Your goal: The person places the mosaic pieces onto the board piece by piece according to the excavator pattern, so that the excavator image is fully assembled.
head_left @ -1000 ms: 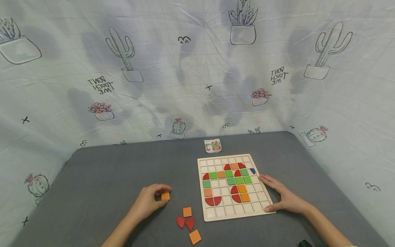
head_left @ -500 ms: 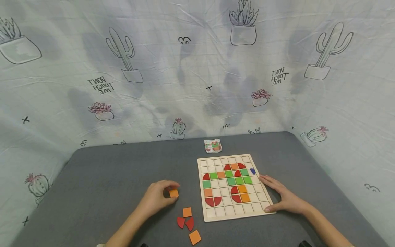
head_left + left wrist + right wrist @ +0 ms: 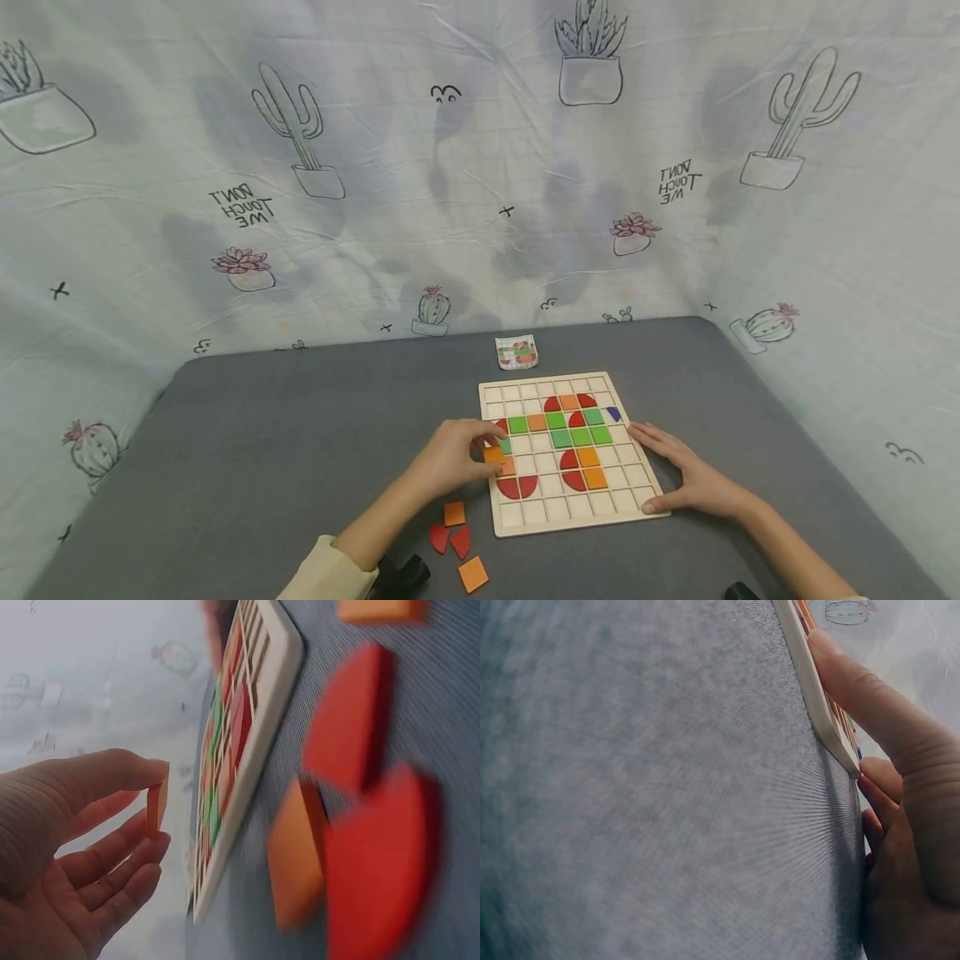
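Observation:
In the head view my left hand (image 3: pixel 453 458) pinches an orange square tile (image 3: pixel 492 455) between thumb and fingers, over the left side of the wooden grid board (image 3: pixel 558 512). The left wrist view shows that tile (image 3: pixel 157 806) on edge between thumb and fingertips, apart from the board (image 3: pixel 274 682). Red quarter-round, green and orange pieces lie in several of the board's squares, with a small blue piece (image 3: pixel 613 413) near the right edge. My right hand (image 3: pixel 693 479) rests along that edge, fingers extended, its thumb (image 3: pixel 862 686) on the near right corner.
Left of the board, two orange squares (image 3: pixel 473 575) and two red quarter-round pieces (image 3: pixel 461 542) lie loose on the grey table (image 3: pixel 300 450). A small printed pattern card (image 3: pixel 517 352) lies behind the board. A patterned cloth (image 3: pixel 375 167) hangs behind the table.
My left hand has carried the orange square tile rightward from the bare table to over the board's left side. The right hand has stayed at the board's right edge.

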A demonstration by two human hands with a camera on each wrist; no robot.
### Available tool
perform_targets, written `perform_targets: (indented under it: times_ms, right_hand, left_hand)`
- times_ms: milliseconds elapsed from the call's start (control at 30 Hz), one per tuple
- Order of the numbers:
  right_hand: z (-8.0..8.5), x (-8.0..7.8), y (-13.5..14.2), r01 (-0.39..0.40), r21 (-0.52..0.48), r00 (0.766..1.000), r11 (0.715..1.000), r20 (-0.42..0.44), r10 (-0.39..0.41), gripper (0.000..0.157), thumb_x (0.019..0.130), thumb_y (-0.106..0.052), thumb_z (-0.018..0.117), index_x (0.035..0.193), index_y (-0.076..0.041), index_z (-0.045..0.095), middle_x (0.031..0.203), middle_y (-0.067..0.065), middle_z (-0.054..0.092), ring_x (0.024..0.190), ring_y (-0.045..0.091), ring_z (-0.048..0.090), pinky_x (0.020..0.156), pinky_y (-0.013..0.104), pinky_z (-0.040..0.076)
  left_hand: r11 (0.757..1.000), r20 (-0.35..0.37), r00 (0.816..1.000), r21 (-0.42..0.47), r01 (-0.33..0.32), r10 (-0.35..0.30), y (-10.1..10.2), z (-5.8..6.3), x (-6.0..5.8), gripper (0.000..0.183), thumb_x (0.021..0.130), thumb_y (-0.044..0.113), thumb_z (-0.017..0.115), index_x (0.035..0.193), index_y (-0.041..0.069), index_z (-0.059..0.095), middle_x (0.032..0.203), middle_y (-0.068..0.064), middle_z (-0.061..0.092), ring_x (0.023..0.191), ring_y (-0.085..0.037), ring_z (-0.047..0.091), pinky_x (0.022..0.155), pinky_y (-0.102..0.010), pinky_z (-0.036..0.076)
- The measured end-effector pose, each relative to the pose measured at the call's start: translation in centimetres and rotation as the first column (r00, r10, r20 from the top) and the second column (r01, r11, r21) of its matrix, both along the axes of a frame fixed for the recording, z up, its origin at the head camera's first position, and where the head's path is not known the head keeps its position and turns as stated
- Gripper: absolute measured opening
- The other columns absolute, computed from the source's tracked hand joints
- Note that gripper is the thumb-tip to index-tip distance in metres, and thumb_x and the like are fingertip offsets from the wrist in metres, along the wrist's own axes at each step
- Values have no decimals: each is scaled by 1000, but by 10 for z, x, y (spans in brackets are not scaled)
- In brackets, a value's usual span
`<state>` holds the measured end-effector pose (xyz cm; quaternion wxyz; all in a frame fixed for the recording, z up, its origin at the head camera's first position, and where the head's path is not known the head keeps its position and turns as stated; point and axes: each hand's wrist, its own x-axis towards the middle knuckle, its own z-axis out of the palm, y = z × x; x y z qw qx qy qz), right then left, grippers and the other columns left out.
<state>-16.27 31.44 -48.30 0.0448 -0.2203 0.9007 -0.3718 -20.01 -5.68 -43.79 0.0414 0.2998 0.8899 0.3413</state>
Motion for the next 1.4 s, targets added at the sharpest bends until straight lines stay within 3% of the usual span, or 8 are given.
perform_targets:
  times_ms: [133,300,533,700,900,1067,1400]
  right_hand:
    - [-2,1,0,-6,2,1000,1000,-2,6,95,66,-28,82,144,-10,31,147,15,27,126,-16,6,90,70,21]
    - [-2,0,1,3,10,1000,1000,-8,-3,96,65,-29,82,144,-9,31,146,19,27,126,-17,6,91,70,20]
    - [0,-1,1,-1,19,1000,1000,-19,1,95,66,-31,82,144,-7,31,145,21,27,126,-16,6,91,70,21]
    - [1,-2,2,-2,23,1000,1000,-13,2,95,67,-32,81,144,-9,31,147,19,26,131,-9,7,91,70,22]
    - [2,-2,2,-5,18,1000,1000,-6,5,96,66,-32,82,144,-8,31,147,20,26,133,-3,9,92,69,22]
    - [4,-3,2,-9,22,1000,1000,10,9,97,65,-32,83,143,-8,32,146,21,25,129,-9,9,92,68,23]
    - [6,-5,4,-32,26,998,999,47,31,100,62,-31,84,145,-11,30,148,19,23,132,-1,11,92,68,25]
  left_hand:
    - [998,33,998,-21,63,-62,26,-1,-2,32,73,16,76,105,13,68,88,4,66,76,-7,57,61,-19,44]
    - [992,15,993,-56,116,-115,63,-1,-4,30,75,16,75,104,16,69,90,6,67,74,-3,57,62,-15,44]
    - [985,-91,988,-135,109,-122,109,-1,-9,27,77,26,75,103,21,70,91,11,67,74,0,56,61,-13,41]
    - [982,-82,988,-154,114,-128,133,-6,-14,26,77,24,75,102,20,70,91,11,67,75,0,55,61,-13,41]
    - [976,-102,983,-173,130,-149,149,-15,-20,24,77,25,75,100,20,70,90,10,67,79,0,57,68,-13,43]
    - [972,-110,977,-168,163,-182,151,-17,-23,26,77,25,76,101,19,70,93,9,67,81,1,58,69,-12,43]
    - [970,-124,974,-180,165,-189,152,-19,-23,22,79,23,73,101,18,70,92,9,68,85,0,60,70,-12,45]
